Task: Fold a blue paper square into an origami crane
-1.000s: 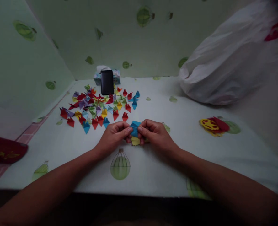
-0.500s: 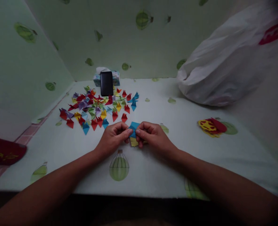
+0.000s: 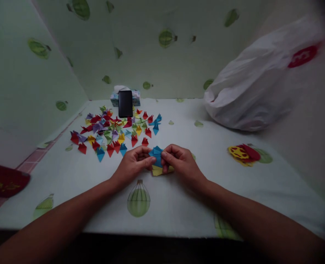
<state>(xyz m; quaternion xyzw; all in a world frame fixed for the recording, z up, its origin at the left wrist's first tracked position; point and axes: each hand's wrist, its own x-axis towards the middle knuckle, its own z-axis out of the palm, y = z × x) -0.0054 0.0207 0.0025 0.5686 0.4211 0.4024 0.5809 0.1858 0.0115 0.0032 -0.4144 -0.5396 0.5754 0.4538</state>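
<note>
At nine o'clock or just below it from the blue folded paper (image 3: 157, 156), with twelve toward the back wall (image 3: 140, 55), a dark red item with yellow markings (image 3: 5, 179) is cut off by the view's edge; what it is cannot be told. At ten o'clock spreads a cluster of small folded-paper pieces (image 3: 114, 134) in red, purple, yellow, green, orange and blue, many with pointed tips, some overlapping. At eleven, behind most of them, a black-faced phone (image 3: 125, 104) leans against a patterned tissue box (image 3: 136, 99) with a white tissue at its top.

The left hand (image 3: 133, 161) is at nine, fingers curled, its thumb and fingers closed in a pinch on the paper's left side. Toward seven, a green balloon is printed on the white table cover (image 3: 179, 209). The blue paper itself is between the two hands, its creased top upward, above a yellow paper (image 3: 162, 171) at six o'clock. The right hand (image 3: 181, 161) is at three, thumb and forefinger closed on the paper's right edge, the other fingers bent beneath.

Farther out at three, yellow and red cut-out shapes (image 3: 241, 153) overlap in a small pile. At two, a bulging white plastic bag (image 3: 250, 95) bears a red mark.
</note>
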